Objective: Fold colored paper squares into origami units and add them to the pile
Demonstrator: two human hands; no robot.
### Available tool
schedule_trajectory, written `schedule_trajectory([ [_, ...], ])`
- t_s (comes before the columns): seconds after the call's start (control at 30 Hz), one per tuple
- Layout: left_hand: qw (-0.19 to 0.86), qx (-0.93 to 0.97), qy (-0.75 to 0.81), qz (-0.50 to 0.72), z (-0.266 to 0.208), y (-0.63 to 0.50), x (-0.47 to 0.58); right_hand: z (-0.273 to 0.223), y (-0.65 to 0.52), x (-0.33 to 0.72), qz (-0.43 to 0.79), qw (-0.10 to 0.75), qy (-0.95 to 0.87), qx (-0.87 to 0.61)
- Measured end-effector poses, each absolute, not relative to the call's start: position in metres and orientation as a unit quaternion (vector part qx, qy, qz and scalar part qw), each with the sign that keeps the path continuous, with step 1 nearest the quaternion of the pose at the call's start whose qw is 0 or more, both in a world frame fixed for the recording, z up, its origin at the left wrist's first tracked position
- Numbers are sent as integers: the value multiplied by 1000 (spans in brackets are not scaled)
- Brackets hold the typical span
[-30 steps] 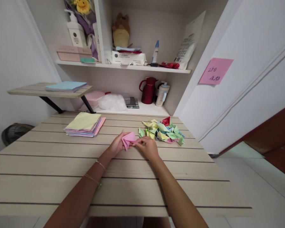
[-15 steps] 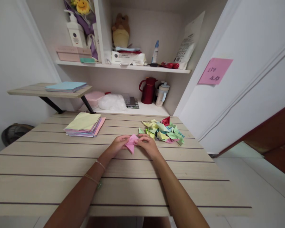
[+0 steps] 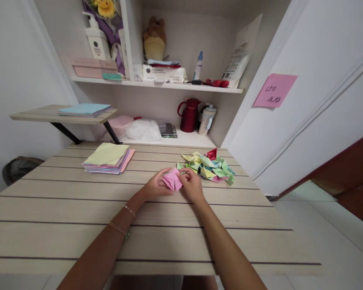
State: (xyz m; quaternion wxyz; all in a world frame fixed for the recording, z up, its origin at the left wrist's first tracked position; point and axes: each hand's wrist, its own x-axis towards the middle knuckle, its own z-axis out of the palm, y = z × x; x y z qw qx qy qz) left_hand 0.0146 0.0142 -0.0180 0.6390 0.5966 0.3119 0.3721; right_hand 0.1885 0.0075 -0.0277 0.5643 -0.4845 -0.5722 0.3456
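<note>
A pink sheet of origami paper, folded into a small flat shape with a slit at its lower edge, is held between both hands above the slatted table. My left hand grips its left side, fingers behind and underneath. On the right side, my right hand pinches it with the thumb on the front face. Just beyond the right hand lies a heap of folded paper pieces, mostly green and yellow, with a red one on top. Fingers behind the pink paper are partly hidden.
A stack of coloured paper sheets lies at the left, near a raised wooden shelf bearing blue paper. Behind, the cabinet holds a red jug, a tumbler and a clear plastic bag.
The pink paper has turned from a shape with a point hanging down to a wider, flatter one facing me. Both hands have shifted grip around it.
</note>
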Motion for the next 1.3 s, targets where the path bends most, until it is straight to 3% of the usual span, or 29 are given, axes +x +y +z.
schedule_trajectory([
  [0.27,534,659,331,413,-21,15,15,-29,8,187,356,565,-578,-469],
  [0.57,507,646,351,450,-24,20,15,-31,11,187,388,564,-577,-446],
  [0.83,553,534,382,513,-19,27,12,-28,7,182,463,517,-616,-372],
  [1.13,596,519,400,464,-21,28,8,-17,-1,183,250,471,-760,-372],
  [1.3,634,472,410,455,-20,27,8,-14,-2,183,233,472,-762,-377],
])
